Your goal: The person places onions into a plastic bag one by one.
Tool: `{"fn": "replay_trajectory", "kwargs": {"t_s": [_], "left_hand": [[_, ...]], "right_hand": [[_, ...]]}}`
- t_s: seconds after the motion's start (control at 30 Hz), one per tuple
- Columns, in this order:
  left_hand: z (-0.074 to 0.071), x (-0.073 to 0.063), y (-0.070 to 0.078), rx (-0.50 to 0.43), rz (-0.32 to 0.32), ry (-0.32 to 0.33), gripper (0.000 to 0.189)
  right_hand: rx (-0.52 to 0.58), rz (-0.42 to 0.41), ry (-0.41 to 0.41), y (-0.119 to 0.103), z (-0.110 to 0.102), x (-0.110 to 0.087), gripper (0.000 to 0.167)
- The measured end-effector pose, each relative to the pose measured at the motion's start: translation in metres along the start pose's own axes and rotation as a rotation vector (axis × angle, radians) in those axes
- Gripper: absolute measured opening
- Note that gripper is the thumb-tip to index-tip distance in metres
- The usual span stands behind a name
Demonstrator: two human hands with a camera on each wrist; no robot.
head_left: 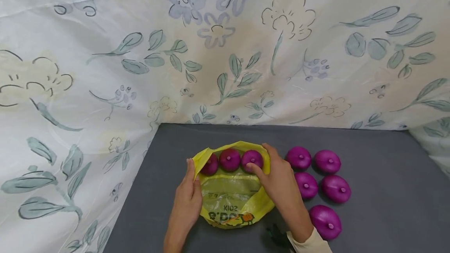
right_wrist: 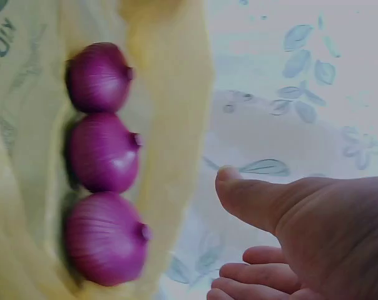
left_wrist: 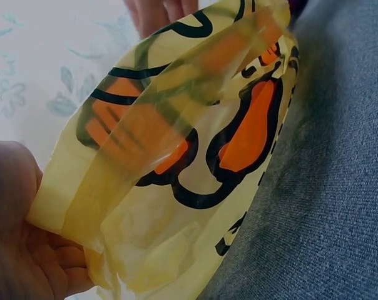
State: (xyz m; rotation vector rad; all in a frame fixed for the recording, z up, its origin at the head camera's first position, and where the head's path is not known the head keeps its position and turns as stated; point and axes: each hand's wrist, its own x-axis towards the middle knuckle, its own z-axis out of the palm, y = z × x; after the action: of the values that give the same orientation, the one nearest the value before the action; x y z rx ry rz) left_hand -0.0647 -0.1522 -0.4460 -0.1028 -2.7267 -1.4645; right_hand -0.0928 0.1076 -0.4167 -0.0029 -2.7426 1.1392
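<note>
A yellow plastic bag (head_left: 230,190) with printed lettering lies mouth open on the dark table. Three purple onions (head_left: 229,159) sit in a row inside it, and an onion (right_wrist: 107,239) shows large in the right wrist view. My left hand (head_left: 188,202) grips the bag's left rim. In the left wrist view the fingers (left_wrist: 67,269) curl at the edge of the film. At the bag's right side is my right hand (head_left: 281,180), its thumb overlapping the rightmost onion in the head view. The right wrist view shows that thumb (right_wrist: 251,197) extended, with nothing between thumb and fingers.
Several loose purple onions (head_left: 335,188) lie on the grey table (head_left: 386,190) to the right of the bag, close beside my right forearm. A floral cloth (head_left: 228,69) hangs behind the table and along its left side. Something dark (head_left: 277,235) is beside my right wrist.
</note>
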Motion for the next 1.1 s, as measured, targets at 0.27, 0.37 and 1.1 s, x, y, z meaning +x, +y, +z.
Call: {"fn": "replay_trajectory", "kwargs": {"t_s": [0.27, 0.37, 1.1], "left_hand": [[0.001, 0.000, -0.001, -0.010, -0.015, 0.000, 0.062], [0.001, 0.000, 0.000, 0.002, -0.018, 0.006, 0.063], [0.004, 0.001, 0.001, 0.022, -0.027, -0.025, 0.062]], "right_hand": [[-0.008, 0.003, 0.046, -0.010, -0.035, -0.010, 0.079], [-0.009, -0.025, 0.117, -0.010, -0.047, -0.014, 0.076], [-0.038, 0.119, 0.586, 0.043, -0.131, -0.042, 0.073]]}}
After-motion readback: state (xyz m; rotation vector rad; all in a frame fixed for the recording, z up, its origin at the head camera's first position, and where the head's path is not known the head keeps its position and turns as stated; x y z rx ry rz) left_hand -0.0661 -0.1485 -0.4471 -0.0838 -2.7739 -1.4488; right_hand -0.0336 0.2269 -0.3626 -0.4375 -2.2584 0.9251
